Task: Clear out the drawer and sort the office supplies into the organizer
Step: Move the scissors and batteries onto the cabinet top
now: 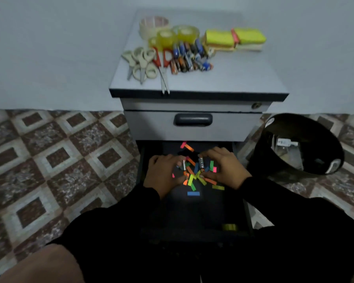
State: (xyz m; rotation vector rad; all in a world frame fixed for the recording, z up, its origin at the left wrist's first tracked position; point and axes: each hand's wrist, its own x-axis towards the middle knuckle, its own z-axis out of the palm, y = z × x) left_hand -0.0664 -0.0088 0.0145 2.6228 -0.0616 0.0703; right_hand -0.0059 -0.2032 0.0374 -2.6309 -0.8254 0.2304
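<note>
The lower drawer [194, 211] of a grey cabinet stands pulled out, dark inside. Several coloured paper strips [193, 181] lie scattered on its floor. Both my hands are down in the drawer over the strips. My left hand [164, 172] holds a battery [184, 167] in its curled fingers. My right hand [221, 166] pinches another battery [201, 163] between fingers and thumb. A yellow-green item [230, 227] lies near the drawer's front right corner.
On the cabinet top [223, 78] lie tape rolls [172, 33], several scissors [147, 64], a pile of batteries [189, 58] and yellow sticky-note pads [235, 38]. The upper drawer [192, 127] is closed. A black bin [300, 146] tilts at the right on the tiled floor [49, 160].
</note>
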